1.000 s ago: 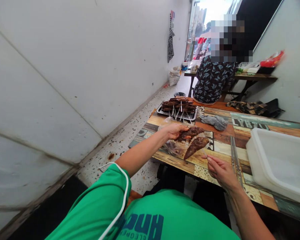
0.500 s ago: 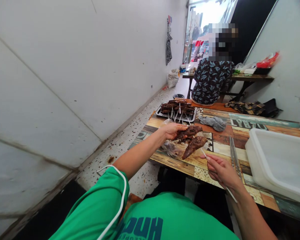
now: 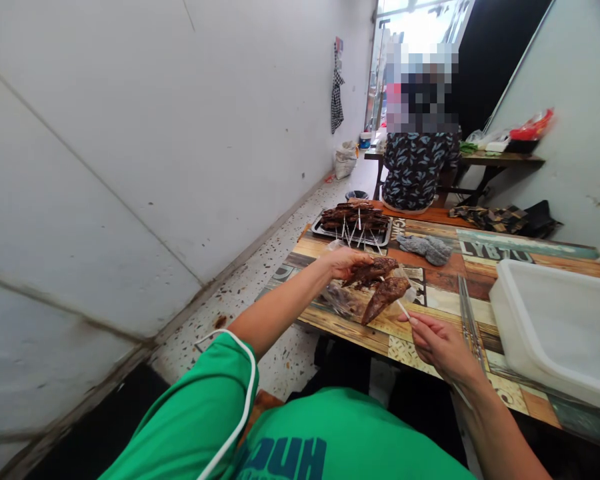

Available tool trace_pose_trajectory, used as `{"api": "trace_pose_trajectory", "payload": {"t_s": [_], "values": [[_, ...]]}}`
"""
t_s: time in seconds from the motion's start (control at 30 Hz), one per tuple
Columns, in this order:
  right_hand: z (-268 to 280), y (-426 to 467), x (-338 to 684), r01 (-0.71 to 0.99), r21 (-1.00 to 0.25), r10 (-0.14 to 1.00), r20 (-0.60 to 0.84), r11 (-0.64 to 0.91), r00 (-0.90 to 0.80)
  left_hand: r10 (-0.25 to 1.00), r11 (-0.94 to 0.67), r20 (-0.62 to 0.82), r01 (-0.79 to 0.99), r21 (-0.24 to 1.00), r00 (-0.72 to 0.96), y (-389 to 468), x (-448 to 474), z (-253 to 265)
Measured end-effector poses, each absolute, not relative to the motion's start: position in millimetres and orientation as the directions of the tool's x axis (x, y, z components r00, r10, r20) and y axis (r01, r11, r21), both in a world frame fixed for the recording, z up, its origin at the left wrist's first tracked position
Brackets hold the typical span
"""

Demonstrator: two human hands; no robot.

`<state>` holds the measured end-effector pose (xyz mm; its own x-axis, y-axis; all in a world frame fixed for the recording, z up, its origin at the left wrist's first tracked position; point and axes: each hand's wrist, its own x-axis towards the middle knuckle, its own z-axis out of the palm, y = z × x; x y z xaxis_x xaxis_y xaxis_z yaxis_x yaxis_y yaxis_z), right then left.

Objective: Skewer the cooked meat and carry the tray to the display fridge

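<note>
Left hand point(image 3: 349, 263) grips dark meat point(image 3: 379, 268) — right hand point(image 3: 436, 337), a skewer point(image 3: 403, 309) — skewered piece point(image 3: 387, 297) between them.

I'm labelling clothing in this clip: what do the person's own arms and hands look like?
Left hand and right hand are gloveless, forearms bare. The left sleeve is short and green, a white cord looped over it; no right sleeve shows.

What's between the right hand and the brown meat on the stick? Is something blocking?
Nothing visible blocks it. Only a bare stretch of the white stick, gripped by the right hand, leads to the skewered brown meat. The left hand holds another meat piece, outside that gap.
</note>
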<state>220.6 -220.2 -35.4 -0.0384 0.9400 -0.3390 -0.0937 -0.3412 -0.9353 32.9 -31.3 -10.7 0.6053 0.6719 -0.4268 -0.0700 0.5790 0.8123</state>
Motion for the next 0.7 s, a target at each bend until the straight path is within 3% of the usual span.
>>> {"api": "trace_pose_trajectory", "payload": {"t_s": [0.1,0.27,0.43,0.7], "values": [[-36,-216,220,-0.148,-0.938,0.949,-0.313,-0.314,-0.029,0.652,0.572,-0.402,-0.071,0.817,0.643,-32,29,-9],[-32,-203,219,-0.169,-0.953,0.967,-0.253,-0.252,-0.018,0.762,0.537,-0.393,-0.164,0.828,0.515,-33,21,-6],[-23,-200,213,-0.093,-0.944,0.947,-0.31,-0.317,-0.078,0.723,0.58,-0.392,-0.19,0.792,0.569,-29,19,-9],[-22,-201,202,-0.109,-0.948,0.954,-0.295,-0.298,-0.045,0.654,0.64,-0.427,-0.156,0.753,0.624,-27,22,-11]]}}
